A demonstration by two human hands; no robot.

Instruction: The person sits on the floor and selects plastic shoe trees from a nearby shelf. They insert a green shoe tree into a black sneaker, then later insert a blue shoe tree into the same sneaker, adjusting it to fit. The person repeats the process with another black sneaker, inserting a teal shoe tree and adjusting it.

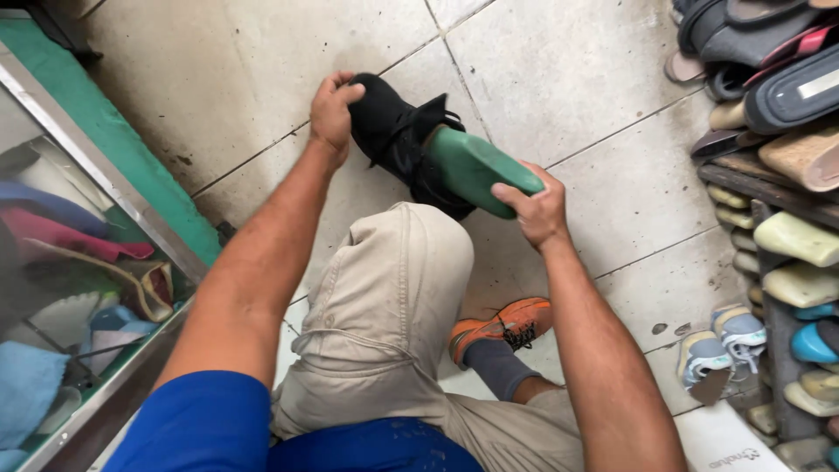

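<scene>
**Black shoe held over tiled floor**

Black shoe [398, 140], one, rests on a knee with one green shoe form [476, 170] inside. Left hand [333, 112] curls closed around its toe; right hand [535, 210] grips the form's heel end, fingers closed. One orange sneaker [502, 325] sits below; two small sneakers [721, 345] lie right.

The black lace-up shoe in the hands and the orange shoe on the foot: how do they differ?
The black lace-up shoe is held over the knee by both hands with a green shoe form inside; the orange shoe is worn, resting on the tiled floor. Black is plain; orange has dark laces. Both lace up.
</scene>
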